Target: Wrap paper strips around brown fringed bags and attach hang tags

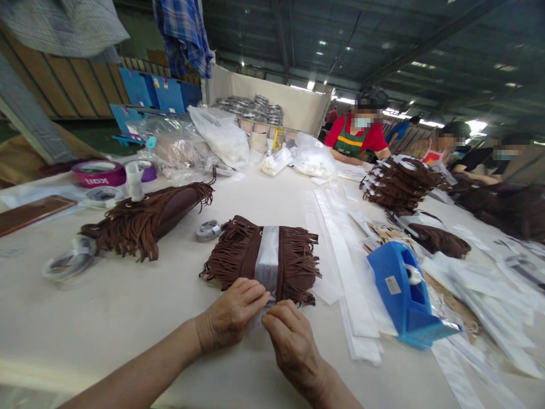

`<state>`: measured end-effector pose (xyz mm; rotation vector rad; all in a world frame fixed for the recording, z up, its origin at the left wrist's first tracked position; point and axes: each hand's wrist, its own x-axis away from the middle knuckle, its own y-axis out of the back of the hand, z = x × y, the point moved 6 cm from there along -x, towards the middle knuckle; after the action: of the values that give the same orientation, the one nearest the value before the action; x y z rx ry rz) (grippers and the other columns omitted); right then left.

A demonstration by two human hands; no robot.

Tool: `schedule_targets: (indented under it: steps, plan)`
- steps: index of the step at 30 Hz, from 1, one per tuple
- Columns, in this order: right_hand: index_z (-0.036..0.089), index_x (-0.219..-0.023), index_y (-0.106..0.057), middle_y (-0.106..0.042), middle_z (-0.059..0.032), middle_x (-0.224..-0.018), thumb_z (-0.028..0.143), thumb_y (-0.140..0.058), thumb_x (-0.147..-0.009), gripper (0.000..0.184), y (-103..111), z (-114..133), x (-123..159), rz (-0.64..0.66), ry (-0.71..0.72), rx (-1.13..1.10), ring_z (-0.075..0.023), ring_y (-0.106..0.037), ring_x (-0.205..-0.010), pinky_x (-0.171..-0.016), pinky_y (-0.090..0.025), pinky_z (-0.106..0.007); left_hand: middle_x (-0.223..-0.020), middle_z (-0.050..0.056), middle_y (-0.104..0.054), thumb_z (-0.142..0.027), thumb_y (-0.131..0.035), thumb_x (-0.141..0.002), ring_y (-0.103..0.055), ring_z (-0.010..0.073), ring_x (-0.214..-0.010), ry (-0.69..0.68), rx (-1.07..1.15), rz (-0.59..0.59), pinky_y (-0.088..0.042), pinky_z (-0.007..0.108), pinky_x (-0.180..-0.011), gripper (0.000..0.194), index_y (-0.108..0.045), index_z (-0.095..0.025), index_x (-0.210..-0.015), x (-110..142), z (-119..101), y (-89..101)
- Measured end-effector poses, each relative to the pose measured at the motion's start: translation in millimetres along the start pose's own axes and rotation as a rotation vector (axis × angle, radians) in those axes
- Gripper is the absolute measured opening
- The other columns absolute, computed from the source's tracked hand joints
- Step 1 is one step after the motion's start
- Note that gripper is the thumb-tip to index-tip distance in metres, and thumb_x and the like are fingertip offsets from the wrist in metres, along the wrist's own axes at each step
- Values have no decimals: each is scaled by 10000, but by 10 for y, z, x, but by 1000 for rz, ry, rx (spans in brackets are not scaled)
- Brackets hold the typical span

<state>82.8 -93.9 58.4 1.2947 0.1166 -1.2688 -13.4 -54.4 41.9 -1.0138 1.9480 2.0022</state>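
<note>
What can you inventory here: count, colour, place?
Table: one, white, foreground.
Strapped bag: one, brown, centre.
Strip: one, grey, across that bag.
Second bag: one, brown, left.
Other bags: many, brown, back right.
Coils: three, grey, left half.
Tape rolls: two, purple, left.
Phone: one, brownish, left edge.
Tape dispenser: one, blue, right.
Plastic strips: several, white, right.
Plastic bags: several, whitish, back.
Plaid cloth: one, blue, top left.
Co-workers: several, variously dressed, right.
Left hand: one, bare, on strip.
Right hand: one, bare, beside left.

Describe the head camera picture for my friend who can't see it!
A left hand rests at the near end of a pale strip across a brown fringed item, with a curled right hand close beside it. Another fringed item lies left; a blue tape dispenser stands right.
</note>
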Motion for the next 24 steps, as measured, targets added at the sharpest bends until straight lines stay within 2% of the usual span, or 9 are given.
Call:
schedule_targets:
  steps: [3,6,8,11,14,16,19,21,24]
  plan:
    - [135,-778,-568,-573,-78,-733,32,-383,-860,227,46,-88,-135,-12,-6,13,-158,-452,-696,-633,-432,-267,-1001,121,-576,-136,-410,-768,-509,234,-942,119,85,39,-434,404,-804,418,-447,-108,-1183,50,10,28]
    - [159,-740,-578,-568,-55,-731,95,-434,-872,206,36,-258,-225,-31,-96,26,-149,-471,-694,-620,-431,-255,-1002,109,-595,-211,-444,-825,-552,204,-902,295,117,-91,-468,356,-795,432,-367,-132,-1243,101,101,49]
    - [173,-709,-582,-558,-41,-724,145,-470,-872,200,-4,-394,-245,-29,-202,33,-143,-483,-692,-608,-429,-248,-933,85,-615,-230,-432,-864,-580,178,-824,400,110,-185,-493,310,-743,375,-371,-147,-1224,131,176,32]
    - [175,-677,-579,-551,-34,-727,161,-499,-861,201,-88,-524,-232,1,-321,59,-144,-489,-700,-611,-423,-248,-844,51,-623,-211,-402,-888,-600,160,-764,471,102,-266,-512,286,-716,320,-388,-162,-1204,137,237,-8]
    - [168,-658,-569,-541,-35,-707,135,-516,-844,196,-143,-546,-204,10,-362,129,-157,-469,-702,-614,-403,-265,-864,63,-593,-214,-411,-886,-592,139,-708,540,118,-340,-527,273,-704,352,-367,-133,-1226,138,268,-4]
    - [168,-658,-565,-526,-34,-688,123,-520,-835,188,-163,-537,-185,3,-376,185,-165,-452,-696,-611,-385,-275,-915,88,-568,-200,-416,-884,-583,147,-769,530,75,-373,-527,279,-735,326,-397,-120,-1199,128,249,26]
    - [171,-659,-556,-508,-34,-675,114,-500,-839,198,-182,-526,-168,-8,-387,252,-171,-435,-689,-605,-362,-282,-979,117,-552,-142,-415,-877,-541,178,-934,419,-61,-382,-505,289,-800,213,-496,-121,-1073,102,163,80]
    - [170,-658,-546,-501,-36,-674,112,-484,-845,206,-188,-523,-165,-14,-387,281,-173,-429,-688,-607,-353,-287,-959,108,-569,-117,-384,-886,-522,183,-942,290,-140,-338,-490,291,-802,196,-548,-117,-994,78,74,86]
    - [170,-641,-525,-495,-37,-671,113,-484,-844,215,-200,-525,-165,-6,-392,301,-174,-424,-683,-610,-341,-290,-892,86,-613,-140,-320,-916,-517,189,-899,122,-207,-216,-463,306,-778,277,-588,-96,-965,60,-44,39]
